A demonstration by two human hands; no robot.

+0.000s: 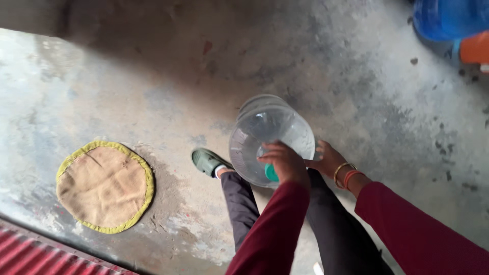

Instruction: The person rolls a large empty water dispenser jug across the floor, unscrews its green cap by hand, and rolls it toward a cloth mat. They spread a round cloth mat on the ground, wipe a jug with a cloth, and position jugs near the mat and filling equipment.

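Concrete floor [153, 76] fills most of what I see from the head camera, grey, rough and blotched with darker stains and pale worn patches. Along the lower left edge I see a strip of red corrugated sheet [30, 254], ridged and painted. At the top right corner sits part of a blue translucent plastic container [448, 18] with something orange [476, 48] just beside it, both cut off by the edge of view. On the floor at left lies a round mat [104, 186] of coarse tan sacking, flat, with a yellow-green stitched border. The large clear plastic jar [270, 140] is near the middle of the view, held above the floor in front of my legs; it is smooth, rounded and see-through, tilted so that one round end faces the camera, and a small green cap [271, 174] shows at its lower edge. My left hand [285, 160] lies over the near rim, fingers curled down onto the plastic just above the cap, in a grip on the jar. My right hand [330, 160] presses against the jar's side, palm inward, clasping it; a gold bangle and an orange one [347, 175] ring that wrist. Both forearms wear dark red sleeves. Below, dark trousers end in a green shoe [206, 161] planted on the floor.
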